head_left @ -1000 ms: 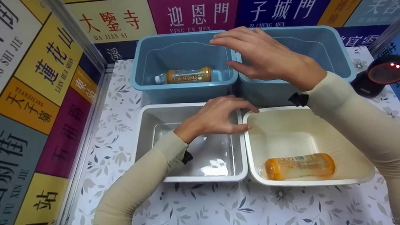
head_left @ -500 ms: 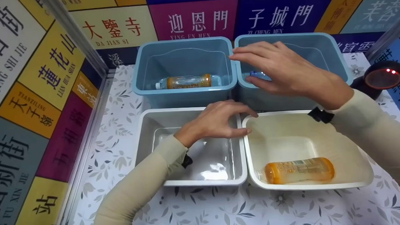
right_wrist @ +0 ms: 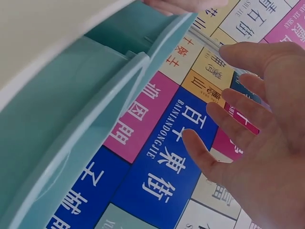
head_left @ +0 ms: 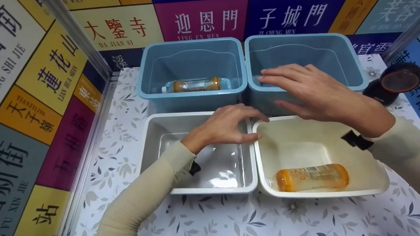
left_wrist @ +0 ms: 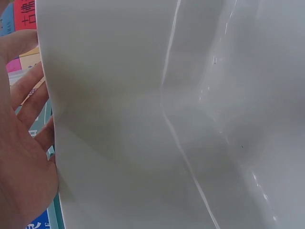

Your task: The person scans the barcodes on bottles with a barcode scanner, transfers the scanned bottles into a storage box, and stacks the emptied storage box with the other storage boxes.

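My left hand (head_left: 224,126) is over the right part of the grey-white bin (head_left: 198,191), thumb and fingers spread. Its fingertips are right at the adjoining rims of that bin and the cream bin (head_left: 324,194). My right hand (head_left: 317,93) hovers with extended fingers over the front of the right blue bin (head_left: 301,38) and the back of the cream bin; nothing is between its fingers in the right wrist view. An orange-labelled plastic bottle (head_left: 311,177) lies on its side in the cream bin. A similar bottle (head_left: 196,84) lies in the left blue bin (head_left: 195,94).
A black device with a round head (head_left: 400,77) stands right of the blue bins. Printed panels (head_left: 201,20) rise behind and to the left. The bins stand on a leaf-patterned tablecloth (head_left: 213,219).
My right hand has drawn back toward me and to the right, from over the blue bins to the back of the cream bin. My left hand stays in place.
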The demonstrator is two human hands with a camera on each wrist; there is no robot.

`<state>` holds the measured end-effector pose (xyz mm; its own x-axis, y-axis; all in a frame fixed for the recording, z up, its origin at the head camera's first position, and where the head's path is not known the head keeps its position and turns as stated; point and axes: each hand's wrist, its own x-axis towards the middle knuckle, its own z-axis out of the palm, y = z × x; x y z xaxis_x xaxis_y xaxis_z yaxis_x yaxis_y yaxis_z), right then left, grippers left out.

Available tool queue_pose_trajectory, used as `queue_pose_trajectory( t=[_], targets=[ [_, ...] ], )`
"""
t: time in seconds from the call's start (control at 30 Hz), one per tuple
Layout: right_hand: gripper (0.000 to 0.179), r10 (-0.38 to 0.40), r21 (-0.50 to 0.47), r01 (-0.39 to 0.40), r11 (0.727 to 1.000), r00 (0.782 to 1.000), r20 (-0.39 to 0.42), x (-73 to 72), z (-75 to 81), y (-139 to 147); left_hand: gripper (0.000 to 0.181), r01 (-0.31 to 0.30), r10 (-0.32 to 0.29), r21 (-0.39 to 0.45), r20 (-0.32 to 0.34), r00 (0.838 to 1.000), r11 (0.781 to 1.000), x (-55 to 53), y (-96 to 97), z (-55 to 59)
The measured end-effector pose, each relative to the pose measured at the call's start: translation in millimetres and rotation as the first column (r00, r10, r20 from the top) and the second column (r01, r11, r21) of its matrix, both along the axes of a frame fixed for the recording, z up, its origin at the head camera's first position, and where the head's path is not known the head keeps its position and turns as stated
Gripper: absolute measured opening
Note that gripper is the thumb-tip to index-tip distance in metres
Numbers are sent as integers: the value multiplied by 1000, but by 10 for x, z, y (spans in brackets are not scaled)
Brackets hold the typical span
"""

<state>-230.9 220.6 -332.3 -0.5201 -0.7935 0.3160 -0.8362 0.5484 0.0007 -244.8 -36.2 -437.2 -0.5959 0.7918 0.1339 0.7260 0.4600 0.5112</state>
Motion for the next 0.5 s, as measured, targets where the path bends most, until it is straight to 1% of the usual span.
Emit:
queue_pose_trajectory(
  t=[0.2, 0.33, 0.4, 0.5],
  targets=[
    [79, -18, 2, 17, 1000, 1000, 25, 112, -46, 70, 46, -4, 4, -4, 2, 1000, 1000, 2, 2, -11],
    [78, -17, 4, 17, 1000, 999, 31, 181, -78, 119, 45, 6, -6, 6, -10, 1000, 1000, -3, 9, -19],
    [76, -21, 11, 20, 1000, 999, 41, 211, -91, 148, 43, 8, -8, 14, -21, 1000, 1000, -7, 11, -21],
    [65, -32, 30, 31, 999, 998, 55, 254, -105, 186, 42, 8, -7, 21, -31, 999, 1000, -10, 16, -19]
  ],
)
